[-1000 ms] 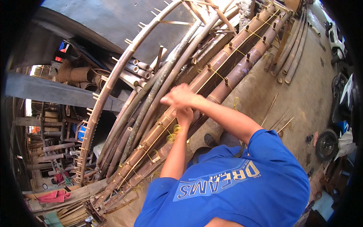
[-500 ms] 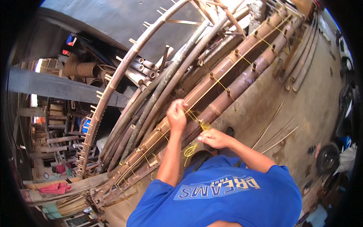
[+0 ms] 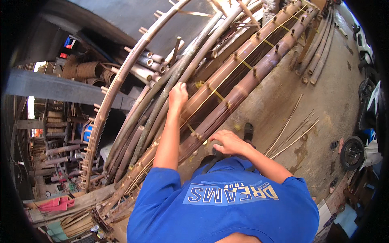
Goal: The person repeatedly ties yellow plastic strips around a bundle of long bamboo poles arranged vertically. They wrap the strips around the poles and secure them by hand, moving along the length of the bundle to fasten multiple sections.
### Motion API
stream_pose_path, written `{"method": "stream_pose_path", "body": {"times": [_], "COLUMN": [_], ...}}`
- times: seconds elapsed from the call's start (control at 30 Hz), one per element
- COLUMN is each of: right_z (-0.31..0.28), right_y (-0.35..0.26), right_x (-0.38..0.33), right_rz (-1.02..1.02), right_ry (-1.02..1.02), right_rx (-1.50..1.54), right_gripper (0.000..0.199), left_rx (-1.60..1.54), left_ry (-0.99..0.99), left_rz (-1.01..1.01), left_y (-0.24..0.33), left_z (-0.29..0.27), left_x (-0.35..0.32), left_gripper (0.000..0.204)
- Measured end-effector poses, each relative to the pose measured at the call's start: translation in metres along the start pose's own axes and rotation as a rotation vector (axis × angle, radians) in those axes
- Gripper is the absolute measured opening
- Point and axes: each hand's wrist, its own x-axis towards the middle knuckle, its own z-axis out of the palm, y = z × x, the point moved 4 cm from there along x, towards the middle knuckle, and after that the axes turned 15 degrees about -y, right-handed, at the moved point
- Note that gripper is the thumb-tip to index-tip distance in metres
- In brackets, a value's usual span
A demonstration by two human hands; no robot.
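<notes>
"Past the outer edge of the far bamboo pole (image 3: 223, 72), that's where your left hand (image 3: 178, 96) has got to?"

"Yes, it's out there now, balled into a fist. Half a second ago it was up against the cord between the poles, pinching."

"And the yellow cord (image 3: 199, 84)?"

"A bunch of it shows just beyond the far pole, between that pole and the stacked poles (image 3: 198, 60) behind it, a little to the right of my fist. Earlier, loops were dangling on my side, by my right hand (image 3: 229, 141). The bunch is smeared, so I can't fairly tell whether my fist has any of it."

"What's the right hand doing?"

"Nothing much. It had a pinch on the cord; now I see nothing in it. The fingers are loosely bent and open, just on my side of the near bamboo pole (image 3: 240, 88)."

"So what does that change amount to?"

"I'd judge that the cord has gone across from my side to the far one, with the left hand on that side and the right one freed. The two poles lie side by side with a dark gap between them, and yellow crossties (image 3: 244, 62) run over that gap from peg to peg, one of them close to the bunch."

"And around you?"

"Thin sticks (image 3: 286, 123) fanned out on the floor (image 3: 265, 109) to my right, and a curved, pegged pole (image 3: 116, 81) over on the left."
</notes>
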Motion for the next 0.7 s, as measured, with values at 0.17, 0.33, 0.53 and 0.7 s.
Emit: {"method": "stream_pose_path", "body": {"times": [0.17, 0.33, 0.53, 0.7], "right_z": [0.076, 0.024, -0.041, -0.063], "right_y": [-0.021, -0.129, -0.054, -0.109], "right_x": [0.044, 0.135, 0.213, 0.155], "right_rz": [0.037, -0.304, 0.227, -0.461], "right_ry": [0.373, 0.580, 0.267, -0.073], "right_rx": [2.089, 1.006, -0.621, 0.743], "right_gripper": [0.023, 0.029, 0.061, 0.039], "left_rx": [-0.036, 0.043, -0.145, -0.087], "left_ry": [-0.437, 0.026, 0.022, 0.031], "left_rz": [0.014, 0.086, -0.107, -0.154], "left_y": [-0.095, -0.089, -0.040, -0.062], "left_z": [0.009, 0.059, 0.030, 0.033], "left_x": [-0.130, -0.161, -0.159, -0.165], "left_gripper": [0.032, 0.031, 0.031, 0.034]}}
